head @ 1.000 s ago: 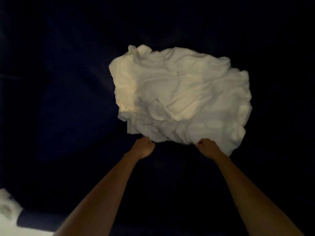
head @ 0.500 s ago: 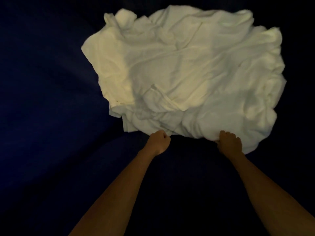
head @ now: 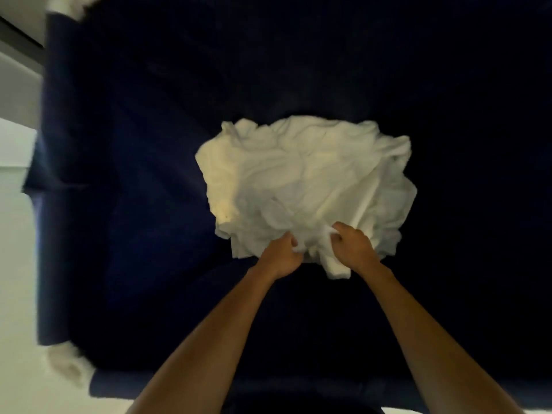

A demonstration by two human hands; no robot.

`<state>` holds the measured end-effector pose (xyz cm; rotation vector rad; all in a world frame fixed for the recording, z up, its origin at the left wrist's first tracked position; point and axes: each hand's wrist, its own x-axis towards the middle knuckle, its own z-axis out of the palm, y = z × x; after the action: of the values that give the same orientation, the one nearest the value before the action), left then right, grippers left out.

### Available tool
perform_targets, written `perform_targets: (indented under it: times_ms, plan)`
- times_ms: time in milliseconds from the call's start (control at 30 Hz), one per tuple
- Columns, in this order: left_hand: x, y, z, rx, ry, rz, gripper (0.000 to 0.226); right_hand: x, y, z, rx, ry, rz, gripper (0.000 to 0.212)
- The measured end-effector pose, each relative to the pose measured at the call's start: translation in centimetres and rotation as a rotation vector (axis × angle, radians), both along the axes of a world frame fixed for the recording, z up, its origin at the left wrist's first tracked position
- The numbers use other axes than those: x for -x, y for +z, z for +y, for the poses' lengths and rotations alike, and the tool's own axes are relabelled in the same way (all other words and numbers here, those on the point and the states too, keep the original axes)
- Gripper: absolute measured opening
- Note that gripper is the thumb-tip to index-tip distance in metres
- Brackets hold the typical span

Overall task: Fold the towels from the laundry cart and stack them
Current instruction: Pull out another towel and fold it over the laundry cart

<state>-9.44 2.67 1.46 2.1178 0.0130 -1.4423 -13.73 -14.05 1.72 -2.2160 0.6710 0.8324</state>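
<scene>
Gripping hands: the left hand (head: 282,253) and the right hand (head: 354,245) each clutch bunched cloth at the near edge of the towel heap (head: 304,180). Their knuckles are close together, with a tuft of fabric pinched between them and a short tail hanging below the right wrist.
Change: half a second ago the two fists sat well apart along that same near edge. They have now drawn in toward its middle, gathering the cloth into a knot.
Meaning: this looks like taking one firm hold to lift a piece free of the cart. No fold is made and no stack shows, so the task appears to be at its start.
Towel heap: it lies inside the cart (head: 134,204), right of centre, on the dark bottom. How many towels are in it cannot be told.
Cloth: white, soft and limp, thickly creased, with rounded puffy edges. It is yellower where light falls on its left part.
Cart: its lining is deep navy, matte and slack, and its left wall stands against the pale floor (head: 15,264).
Corners: the pale lumps (head: 64,363) at the left are too blurred to identify.
</scene>
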Motion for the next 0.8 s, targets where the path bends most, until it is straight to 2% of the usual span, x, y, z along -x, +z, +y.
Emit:
perform_targets:
  times_ms: [67,133,300,400,500,633,700,767,800]
  plan:
    - [-0.5,3.1,-0.3,0.068,-0.022,-0.089,0.054,-0.7,3.8,1.3,-0.009,-0.008,-0.083,0.027]
    - [-0.8,6.2,-0.5,0.12,-0.056,-0.19,0.068,-0.9,7.4,2.5,-0.048,-0.014,-0.145,0.027]
    - [-1.0,11.5,-0.5,0.068,-0.271,-0.527,0.045,0.0,14.4,3.3,-0.078,-0.012,-0.372,0.023]
    - [-0.9,15.2,-0.4,0.142,-0.194,-0.628,0.026,0.8,17.6,2.5,-0.166,-0.074,-0.439,0.024]
    - [-0.3,18.8,-1.0,0.182,-0.115,-0.699,0.016,2.3,20.0,1.7,-0.3,-0.141,-0.448,0.037]
    - [1.1,22.0,-2.8,0.248,0.026,-0.787,0.02,4.9,20.5,0.1,-0.24,-0.168,-0.505,0.049]
    - [1.8,24.1,-3.6,0.277,0.141,-0.818,0.025,6.1,19.8,-0.7,-0.243,-0.219,-0.472,0.057]
    - [2.0,26.0,-4.1,0.31,0.215,-0.857,0.015,6.8,18.7,-1.1,-0.209,-0.211,-0.419,0.059]
    - [2.1,26.9,-4.2,0.319,0.231,-0.879,0.011,7.0,18.1,-1.3,-0.192,-0.185,-0.406,0.053]
